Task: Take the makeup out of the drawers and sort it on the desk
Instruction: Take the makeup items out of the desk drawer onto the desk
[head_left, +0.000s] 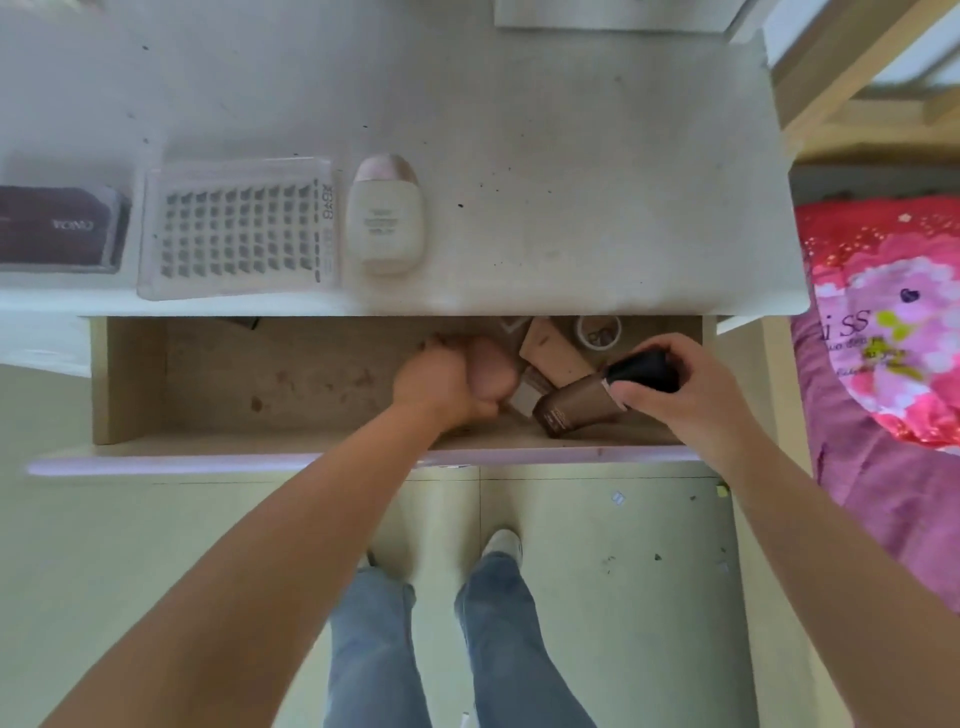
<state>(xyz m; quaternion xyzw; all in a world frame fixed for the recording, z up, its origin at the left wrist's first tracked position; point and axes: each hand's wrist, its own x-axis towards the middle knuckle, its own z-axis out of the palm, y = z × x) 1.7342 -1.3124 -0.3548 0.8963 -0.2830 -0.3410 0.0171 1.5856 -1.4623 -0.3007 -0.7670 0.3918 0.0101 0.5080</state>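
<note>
Desk (519, 156): white top, pretty scuffed and speckled, takes up the whole upper half of the view.
Drawer (130, 384): pulled wide open under the desk edge, bare wood inside with some brownish stains on the bottom. All the leftover makeup is bunched up at the right end.
Bedding (883, 338): pink and red floral stuff off to the right of the desk.
Lash tray (239, 228): clear flat case with rows of little dark lash clusters, sitting on the desk near the front edge.
Dark case (57, 228): maroon box with some lettering, at the far left of the desk, just beside the lash tray.
Cream bottle (385, 218): white rounded bottle with a pinkish cap, lying flat just right of the lash tray.
Left hand (447, 384): down in the drawer, fingers curled tight round a pink makeup sponge (493, 371).
Right hand (680, 384): also in the drawer, fingers and thumb clamped on the black cap of a brown foundation bottle (576, 405), which is tilted with its base toward the drawer front.
Beige tube (556, 353): lies in the drawer between the two hands, behind the brown bottle.
Small jar (598, 332): little white open pot at the back of the drawer, can't tell what's in it.
</note>
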